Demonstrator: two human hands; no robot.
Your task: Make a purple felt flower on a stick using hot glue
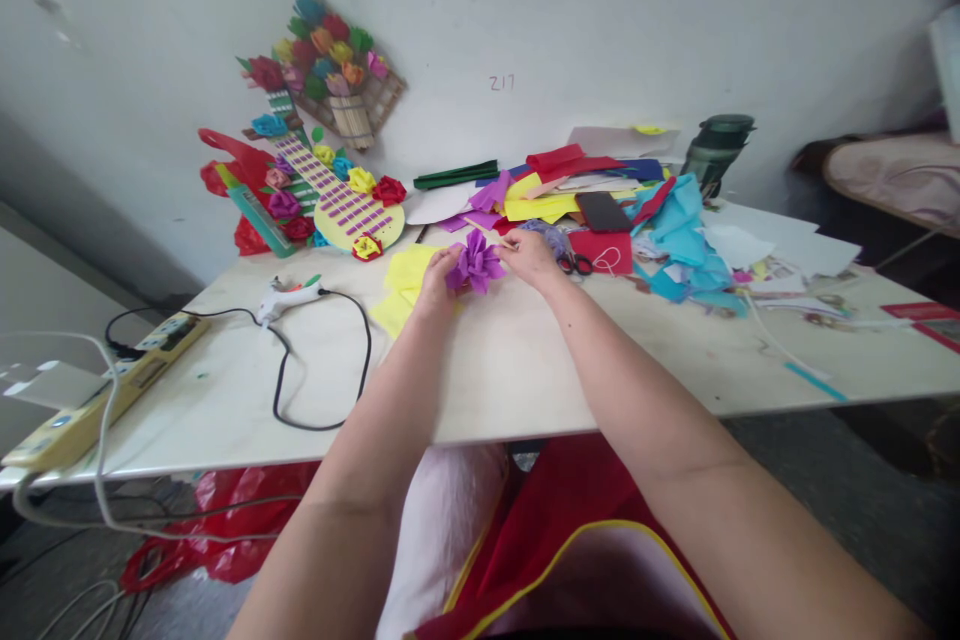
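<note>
A purple crepe-paper flower (478, 263) with spread petals is between my hands, just above the table's middle. My left hand (439, 278) grips it from the left with closed fingers. At the flower's right edge, my right hand (527, 257) is closed in a pinch around a thin pale stick (484, 229) that points up and to the left. Its fingertips are close to the petals; whether they touch them I cannot tell. Yellow crepe paper (405, 282) lies under and beside my left hand. Scissors (576, 265) with dark handles lie right of my right hand.
A glue gun (289, 298) with a black cord and a power strip (112, 390) are on the left. Behind stand a flower-decorated paper guitar (341, 195) and a green glue bottle (259, 215). Coloured paper, a phone (604, 212) and a dark green bottle (716, 155) are at the right.
</note>
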